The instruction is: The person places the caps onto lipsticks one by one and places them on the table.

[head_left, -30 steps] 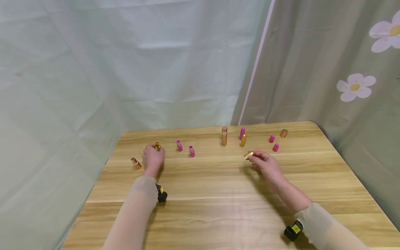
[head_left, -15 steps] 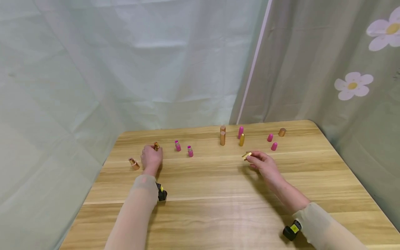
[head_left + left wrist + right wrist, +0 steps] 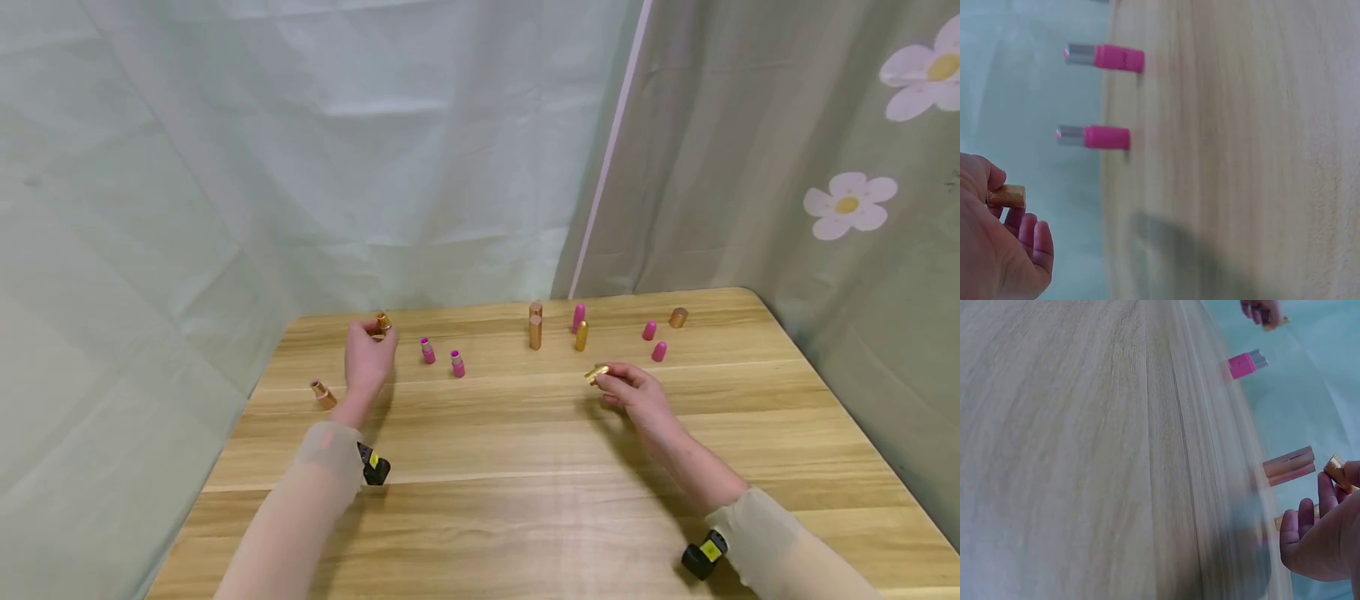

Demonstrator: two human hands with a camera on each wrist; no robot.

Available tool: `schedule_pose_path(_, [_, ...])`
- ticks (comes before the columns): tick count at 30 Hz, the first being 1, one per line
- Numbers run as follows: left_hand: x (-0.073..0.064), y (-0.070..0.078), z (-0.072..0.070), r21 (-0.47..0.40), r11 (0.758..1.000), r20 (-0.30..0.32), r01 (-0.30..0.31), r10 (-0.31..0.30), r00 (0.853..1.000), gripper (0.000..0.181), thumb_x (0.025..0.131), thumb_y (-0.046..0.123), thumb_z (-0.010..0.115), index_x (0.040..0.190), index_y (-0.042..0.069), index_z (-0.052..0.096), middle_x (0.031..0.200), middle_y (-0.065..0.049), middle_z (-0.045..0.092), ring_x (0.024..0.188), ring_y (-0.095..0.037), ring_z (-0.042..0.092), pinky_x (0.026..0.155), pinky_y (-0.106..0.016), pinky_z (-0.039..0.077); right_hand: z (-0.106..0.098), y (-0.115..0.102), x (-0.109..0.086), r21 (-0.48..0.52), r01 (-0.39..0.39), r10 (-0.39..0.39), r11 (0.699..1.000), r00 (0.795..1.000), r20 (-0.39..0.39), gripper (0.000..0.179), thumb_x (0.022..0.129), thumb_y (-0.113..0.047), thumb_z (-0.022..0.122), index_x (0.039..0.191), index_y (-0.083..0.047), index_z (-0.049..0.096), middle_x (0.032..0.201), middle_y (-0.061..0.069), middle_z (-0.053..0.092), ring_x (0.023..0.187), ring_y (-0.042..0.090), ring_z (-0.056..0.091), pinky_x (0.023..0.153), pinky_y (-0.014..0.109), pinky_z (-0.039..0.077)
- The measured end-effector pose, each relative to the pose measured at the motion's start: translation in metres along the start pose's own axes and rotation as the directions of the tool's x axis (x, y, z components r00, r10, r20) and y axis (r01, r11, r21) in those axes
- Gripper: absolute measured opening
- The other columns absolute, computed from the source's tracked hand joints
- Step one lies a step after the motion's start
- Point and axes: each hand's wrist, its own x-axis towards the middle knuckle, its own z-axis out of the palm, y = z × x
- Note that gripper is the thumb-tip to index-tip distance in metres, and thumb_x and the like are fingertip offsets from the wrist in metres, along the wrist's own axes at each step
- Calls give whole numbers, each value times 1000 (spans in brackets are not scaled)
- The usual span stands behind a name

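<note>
My left hand (image 3: 369,354) pinches an uncapped gold lipstick tube (image 3: 383,322), raised above the far left of the table. In the left wrist view its gold base (image 3: 1009,196) sticks out between thumb and fingers. My right hand (image 3: 637,398) pinches a gold lipstick cap (image 3: 597,373), held tilted over the table right of centre. The cap's gold end (image 3: 1337,470) shows at the fingertips in the right wrist view. Between the hands stand two open pink lipstick tubes (image 3: 428,351) with silver collars. An open copper lipstick tube (image 3: 323,395) stands left of my left hand.
Two capped copper lipsticks (image 3: 536,332), a capped pink lipstick (image 3: 579,318) and a capped gold lipstick (image 3: 582,336) stand at the back. Two pink caps (image 3: 659,351) and a copper cap (image 3: 678,317) are at the right. A curtain (image 3: 420,167) hangs behind the wooden table (image 3: 510,500).
My left hand has lifted the gold lipstick tube off the table, up and away from me. The right hand holds the gold cap in nearly the same place.
</note>
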Motion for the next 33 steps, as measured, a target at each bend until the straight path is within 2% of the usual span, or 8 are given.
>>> schedule_pose_path(4, [-9, 16, -4, -11, 997, 27, -74, 74, 997, 37, 96, 21, 62, 124, -1, 54, 118, -15, 61, 102, -28, 58, 83, -38, 47, -2, -2, -1, 1, -3, 3, 1000, 1000, -7, 41, 100, -16, 68, 131, 9, 56, 104, -7, 68, 101, 8, 63, 97, 35, 53])
schedule_pose_path(7, [-20, 27, -6, -20, 990, 62, -139, 140, 988, 36, 97, 22, 65, 124, 0, 56, 116, -13, 62, 102, -28, 58, 83, -38, 48, -2, -2, -1, 8, -5, 5, 1000, 1000, -17, 38, 100, -15, 68, 128, 8, 58, 103, -8, 68, 100, 8, 64, 97, 35, 53])
schedule_pose_path(12, [-39, 41, -3, 16, 960, 116, -280, 276, 954, 31, 96, 23, 68, 120, 4, 62, 112, -9, 65, 104, -32, 59, 83, -41, 48, -1, -4, -3, 27, -7, 8, 1000, 1000, -20, 31, 100, -14, 68, 124, 5, 60, 102, -8, 69, 98, 7, 65, 97, 36, 53])
schedule_pose_path(17, [-56, 51, 5, 44, 907, 155, -420, 409, 899, 23, 94, 20, 71, 114, 9, 68, 106, -4, 67, 100, -28, 57, 84, -41, 45, 2, -8, -4, 35, -8, 9, 999, 1000, -19, 31, 100, -15, 69, 123, 5, 61, 102, -6, 69, 100, 9, 65, 98, 36, 53])
schedule_pose_path(24, [-76, 62, 16, 69, 800, 247, -596, 565, 787, 21, 92, 15, 75, 111, 9, 72, 103, -3, 70, 98, -29, 60, 87, -42, 46, 7, -9, -6, 53, -5, 6, 999, 1000, -22, 29, 100, -14, 68, 122, 4, 60, 102, -6, 70, 99, 8, 66, 100, 36, 52])
schedule_pose_path(30, [-92, 61, 26, 152, 708, 356, -690, 612, 706, 25, 92, 18, 79, 116, 14, 76, 104, -2, 69, 97, -24, 59, 88, -45, 46, 14, -8, -7, 79, 17, -15, 997, 1000, -26, 31, 101, -10, 65, 125, 8, 57, 101, -6, 70, 98, 8, 67, 99, 36, 53])
schedule_pose_path(32, [-97, 59, 30, 169, 687, 393, -707, 611, 687, 26, 92, 20, 79, 117, 15, 76, 105, -2, 69, 97, -25, 59, 87, -46, 47, 17, -7, -7, 87, 24, -22, 996, 999, -23, 35, 102, -9, 63, 129, 11, 54, 101, -5, 70, 98, 7, 67, 99, 36, 53])
schedule_pose_path(33, [-100, 58, 33, 173, 684, 410, -708, 604, 683, 27, 92, 20, 79, 118, 15, 75, 107, -2, 69, 98, -25, 60, 87, -46, 47, 18, -7, -7, 90, 27, -25, 996, 999, -19, 38, 102, -9, 62, 131, 13, 53, 102, -5, 70, 98, 8, 67, 99, 37, 53])
